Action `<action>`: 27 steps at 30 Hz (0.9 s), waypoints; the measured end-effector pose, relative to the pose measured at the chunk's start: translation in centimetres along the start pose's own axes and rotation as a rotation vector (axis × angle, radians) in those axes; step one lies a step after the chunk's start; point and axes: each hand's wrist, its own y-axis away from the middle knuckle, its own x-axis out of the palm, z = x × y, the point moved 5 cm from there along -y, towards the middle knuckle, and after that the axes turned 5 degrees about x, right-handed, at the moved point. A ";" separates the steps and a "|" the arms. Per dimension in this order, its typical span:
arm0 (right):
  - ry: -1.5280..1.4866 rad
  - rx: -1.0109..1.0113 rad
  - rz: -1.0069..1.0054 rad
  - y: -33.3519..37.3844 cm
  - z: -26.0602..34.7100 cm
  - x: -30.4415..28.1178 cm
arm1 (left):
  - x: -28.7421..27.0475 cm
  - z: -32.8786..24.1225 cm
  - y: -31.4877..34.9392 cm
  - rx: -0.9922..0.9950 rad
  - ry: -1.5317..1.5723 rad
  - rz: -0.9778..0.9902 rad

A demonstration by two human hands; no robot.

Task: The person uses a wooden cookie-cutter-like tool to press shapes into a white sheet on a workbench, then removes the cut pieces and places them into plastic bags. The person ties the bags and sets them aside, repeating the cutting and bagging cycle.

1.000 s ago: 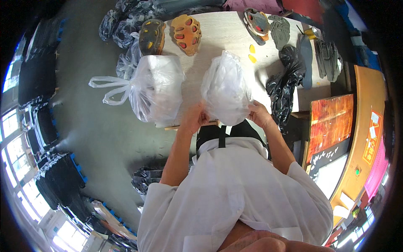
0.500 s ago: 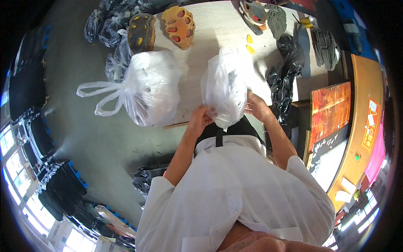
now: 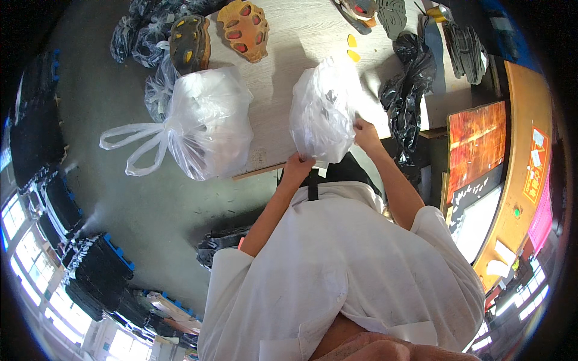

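Bench: pale, flat, wood-grained top (image 3: 277, 78), crossed by shadow and a bright patch of light.
Knotted bag: translucent white film (image 3: 211, 120), bulging and blocky, two long loops reaching left past the bench; it covers the bench's left edge.
Held bag: thin, crinkled white film (image 3: 324, 108), rounded and puffed out, at the bench's near edge, right before the person.
Black bag: glossy, crumpled plastic (image 3: 410, 90), drooping over the near edge, just beyond the right hand.
Stacked pieces: flat, dark grey, layered (image 3: 466, 51), at the far right.
Tan piece: matte, rounded, pierced by holes showing red (image 3: 244, 30).
Dark piece: long, rounded, yellow in its holes (image 3: 190, 45), behind the knotted bag.
Left grip: fingers pinched together (image 3: 306, 161) on the held bag's lower edge.
Right grip: fingertips (image 3: 359, 123) drawn together on its right side.
Yellow bits: two small, smooth ovals (image 3: 353, 55), beyond the held bag.
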 end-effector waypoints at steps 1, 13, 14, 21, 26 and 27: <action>-0.219 0.034 0.085 0.1 0.5 -0.1 | -0.2 0.2 -0.2 -0.126 0.147 -0.061; 0.232 -0.134 -0.030 -2.4 1.4 -0.7 | -1.2 -1.6 -1.5 0.153 -0.684 0.025; 0.124 -0.160 -0.047 -2.9 1.7 -0.8 | -1.3 -1.1 -2.0 0.127 -0.784 -0.051; -0.313 -0.180 -0.294 1.5 10.7 -6.2 | -3.2 -1.5 -2.1 0.196 0.172 -0.173; 0.465 -0.509 -0.124 9.3 19.1 -1.4 | -3.5 -2.3 -1.6 0.116 -0.073 -0.009; 0.486 -0.485 -0.109 10.3 19.4 -1.1 | -3.3 -2.1 -1.7 0.128 -0.123 0.003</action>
